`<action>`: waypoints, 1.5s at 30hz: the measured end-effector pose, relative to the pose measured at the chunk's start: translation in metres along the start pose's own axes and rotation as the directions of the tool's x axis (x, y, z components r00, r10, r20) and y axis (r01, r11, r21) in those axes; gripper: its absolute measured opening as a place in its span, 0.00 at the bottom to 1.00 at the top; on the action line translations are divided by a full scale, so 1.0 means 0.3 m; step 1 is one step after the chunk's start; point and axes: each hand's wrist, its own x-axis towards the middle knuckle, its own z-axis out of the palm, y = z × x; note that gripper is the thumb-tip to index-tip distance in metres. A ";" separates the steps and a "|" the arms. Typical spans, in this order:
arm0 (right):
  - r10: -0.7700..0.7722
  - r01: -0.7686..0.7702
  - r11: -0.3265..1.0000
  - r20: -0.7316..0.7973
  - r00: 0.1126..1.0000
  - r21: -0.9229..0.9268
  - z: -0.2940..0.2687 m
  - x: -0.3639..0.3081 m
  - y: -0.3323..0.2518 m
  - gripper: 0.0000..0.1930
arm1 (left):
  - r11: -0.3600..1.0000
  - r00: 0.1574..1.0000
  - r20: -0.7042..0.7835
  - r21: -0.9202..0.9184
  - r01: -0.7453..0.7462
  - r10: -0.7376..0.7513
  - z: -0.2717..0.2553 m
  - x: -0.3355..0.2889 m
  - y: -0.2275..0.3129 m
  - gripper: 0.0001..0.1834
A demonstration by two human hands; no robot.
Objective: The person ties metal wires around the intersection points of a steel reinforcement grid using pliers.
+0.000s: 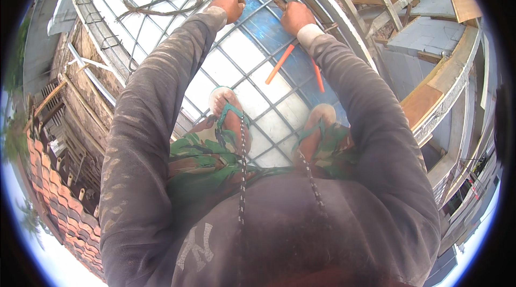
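Both my hands are over a grid of steel bars (244, 75) at the upper middle. My left hand (231, 6) is closed in a pinch by a bar; what its fingers hold is too small to make out. A looped bundle of thin dark tie wire (161, 9) lies on the grid beside my left wrist. To the right, my right hand (297, 18) is closed around orange-handled pincers (280, 64). Their two handles point back toward me from under my wrist, and their head is hidden by the hand. The right fingertips are close to a brownish bar.
Under the grid lie white sheeting and a blue strip (263, 29). My sandalled feet (232, 115) stand on the bars. A pale raised edge (344, 18) curves along the right, with timber planks (430, 98) and grey blocks beyond. Roof tiles (59, 201) show at lower left.
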 end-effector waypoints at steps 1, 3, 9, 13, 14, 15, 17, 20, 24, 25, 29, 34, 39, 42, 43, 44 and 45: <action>-0.027 0.029 0.999 0.034 0.999 -0.045 -0.006 0.016 0.001 0.14 | 0.999 1.000 -0.010 -0.047 0.023 -0.024 0.049 0.015 -0.011 0.15; -0.070 0.076 0.993 0.069 0.995 -0.096 -0.012 0.034 -0.014 0.14 | 0.987 0.995 -0.071 -0.149 0.053 -0.064 0.130 0.017 -0.037 0.15; -0.292 0.284 0.938 -0.011 0.956 -0.199 0.018 0.046 -0.012 0.15 | 0.911 0.948 -0.238 -0.401 0.101 -0.210 0.237 0.031 0.013 0.16; -0.310 0.270 0.867 -0.029 0.950 -0.419 0.038 0.055 -0.041 0.13 | 0.871 0.934 -0.225 -0.469 0.146 -0.277 0.240 0.063 0.029 0.16; -0.326 0.278 0.845 -0.028 0.945 -0.458 0.045 0.062 -0.037 0.13 | 0.858 0.926 -0.232 -0.490 0.153 -0.298 0.237 0.075 0.031 0.16; -0.329 0.283 0.842 -0.021 0.944 -0.460 0.046 0.071 -0.028 0.13 | 0.845 0.917 -0.238 -0.511 0.161 -0.319 0.236 0.082 0.031 0.16; -0.456 0.416 0.778 0.033 0.890 -0.470 0.039 0.090 -0.001 0.12 | 0.829 0.909 -0.242 -0.533 0.168 -0.339 0.239 0.091 0.031 0.15; -0.482 0.439 0.773 0.027 0.876 -0.457 0.048 0.118 0.016 0.12 | 0.818 0.901 -0.264 -0.556 0.149 -0.344 0.251 0.092 0.026 0.14; -0.531 0.475 0.750 0.010 0.847 -0.460 0.057 0.133 0.021 0.12 | 0.830 0.893 -0.313 -0.547 0.108 -0.322 0.258 0.097 0.019 0.13; -0.550 0.493 0.746 0.004 0.835 -0.448 0.060 0.134 0.018 0.11 | 0.827 0.892 -0.311 -0.550 0.113 -0.329 0.258 0.099 0.017 0.13; -0.618 0.547 0.740 -0.076 0.782 -0.392 0.082 0.141 0.024 0.10 | 0.852 0.870 -0.364 -0.511 0.111 -0.332 0.272 0.106 0.012 0.16; -0.605 0.534 0.775 -0.151 0.782 -0.337 0.122 0.144 0.057 0.10 | 0.858 0.842 -0.405 -0.499 0.123 -0.357 0.281 0.118 0.033 0.16; -0.543 0.473 0.819 -0.170 0.823 -0.326 0.123 0.079 0.056 0.10 | 0.908 0.774 -0.562 -0.418 0.040 -0.293 0.304 0.120 -0.027 0.11; -0.545 0.462 0.799 -0.140 0.826 -0.386 0.071 0.018 0.062 0.10 | 0.874 0.884 -0.357 -0.473 0.109 -0.303 0.279 0.117 -0.051 0.13; -0.483 0.413 0.832 -0.117 0.868 -0.370 0.048 0.004 0.055 0.10 | 0.873 0.885 -0.354 -0.475 0.109 -0.303 0.274 0.107 -0.041 0.13; -0.408 0.350 0.866 -0.101 0.907 -0.357 0.022 -0.017 0.061 0.11 | 0.854 0.884 -0.378 -0.518 0.045 -0.276 0.265 0.098 -0.009 0.15; -0.408 0.349 0.866 -0.101 0.907 -0.358 0.015 -0.046 0.054 0.11 | 0.829 0.874 -0.408 -0.559 -0.010 -0.264 0.266 0.082 -0.001 0.17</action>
